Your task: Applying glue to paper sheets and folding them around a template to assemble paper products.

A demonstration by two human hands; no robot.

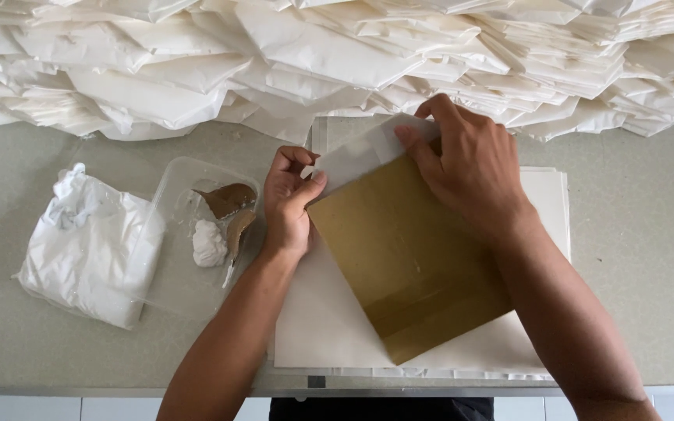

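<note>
White paper sheet (356, 156) folded over a brown card (407, 257) is lying on a paper stack (544, 195), both the left hand (289, 204) and right hand (470, 168) pinching its top fold.

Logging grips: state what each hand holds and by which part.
Both hold the white paper sheet folded over the brown cardboard template: left hand pinches its left edge, right hand presses its top fold.

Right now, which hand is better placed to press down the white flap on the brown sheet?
Probably the right hand: its fingers already lie on the white flap over the brown sheet. The left hand only pinches the flap's left edge.
</note>
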